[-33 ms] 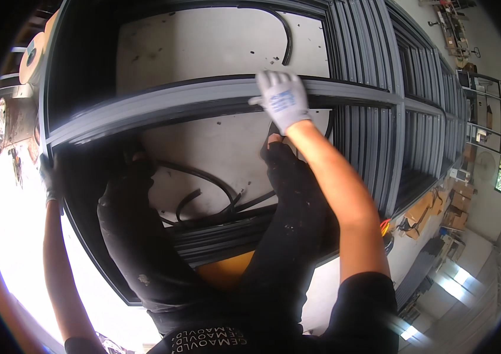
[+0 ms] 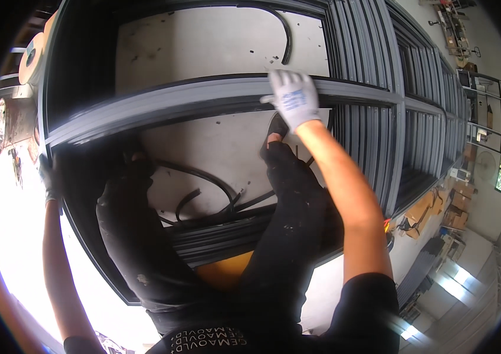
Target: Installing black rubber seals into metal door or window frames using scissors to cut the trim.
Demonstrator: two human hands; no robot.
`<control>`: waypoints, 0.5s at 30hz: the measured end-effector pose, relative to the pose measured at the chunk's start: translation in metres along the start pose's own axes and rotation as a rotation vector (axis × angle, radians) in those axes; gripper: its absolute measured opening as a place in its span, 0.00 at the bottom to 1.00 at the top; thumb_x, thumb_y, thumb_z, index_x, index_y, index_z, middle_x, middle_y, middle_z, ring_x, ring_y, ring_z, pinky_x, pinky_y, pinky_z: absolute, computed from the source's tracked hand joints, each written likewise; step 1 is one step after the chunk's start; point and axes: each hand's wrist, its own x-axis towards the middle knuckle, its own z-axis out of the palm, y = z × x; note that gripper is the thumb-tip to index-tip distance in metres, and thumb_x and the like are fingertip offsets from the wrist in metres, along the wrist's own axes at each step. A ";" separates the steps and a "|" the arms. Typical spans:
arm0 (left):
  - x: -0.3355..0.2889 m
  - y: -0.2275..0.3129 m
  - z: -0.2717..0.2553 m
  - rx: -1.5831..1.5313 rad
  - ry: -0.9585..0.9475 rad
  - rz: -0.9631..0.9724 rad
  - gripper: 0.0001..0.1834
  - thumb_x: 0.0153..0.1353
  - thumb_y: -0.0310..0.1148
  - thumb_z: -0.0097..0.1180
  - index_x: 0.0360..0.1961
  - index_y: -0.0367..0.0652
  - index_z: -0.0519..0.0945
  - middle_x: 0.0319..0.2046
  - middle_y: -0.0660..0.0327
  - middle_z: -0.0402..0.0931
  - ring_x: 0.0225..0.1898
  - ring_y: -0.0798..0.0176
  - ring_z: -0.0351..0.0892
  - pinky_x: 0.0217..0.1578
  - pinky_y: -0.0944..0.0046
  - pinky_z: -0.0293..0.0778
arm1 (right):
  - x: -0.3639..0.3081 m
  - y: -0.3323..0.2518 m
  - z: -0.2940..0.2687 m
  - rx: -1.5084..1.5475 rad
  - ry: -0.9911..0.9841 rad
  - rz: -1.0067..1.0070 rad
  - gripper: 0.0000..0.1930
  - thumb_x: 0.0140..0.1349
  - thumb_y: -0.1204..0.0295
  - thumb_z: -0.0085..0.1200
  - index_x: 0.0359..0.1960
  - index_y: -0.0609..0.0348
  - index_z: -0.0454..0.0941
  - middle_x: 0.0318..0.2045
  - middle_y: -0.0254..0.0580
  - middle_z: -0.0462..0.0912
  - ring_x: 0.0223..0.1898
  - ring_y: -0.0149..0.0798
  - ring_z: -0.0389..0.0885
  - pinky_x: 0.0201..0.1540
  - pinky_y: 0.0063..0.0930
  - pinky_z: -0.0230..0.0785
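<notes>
Pale floor (image 2: pixel 203 141) shows still-loose black strips (image 2: pixel 289 44) either side of the seemingly fitted crossbar (image 2: pixel 185 97), right hand (image 2: pixel 295 99) atop it, left hand (image 2: pixel 51 179) by its left end, each grip's closure unclear.

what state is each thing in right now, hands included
Right hand: gloved, laid over the grey crossbar
Left hand: gloved, at the frame's left edge, grip unclear
Grey crossbar: spanning the dark frame
Upper black strip: curved, loose at one end
Lower black strip: curved
Floor: littered
Trousers: pale-spotted
</notes>
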 end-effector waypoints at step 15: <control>-0.004 -0.010 0.010 -0.064 0.114 0.051 0.41 0.68 0.48 0.57 0.70 0.28 0.59 0.68 0.39 0.62 0.71 0.43 0.59 0.70 0.52 0.56 | -0.061 0.160 0.032 -0.098 -0.292 0.390 0.33 0.52 0.53 0.68 0.57 0.53 0.72 0.64 0.40 0.74 0.69 0.39 0.66 0.69 0.41 0.58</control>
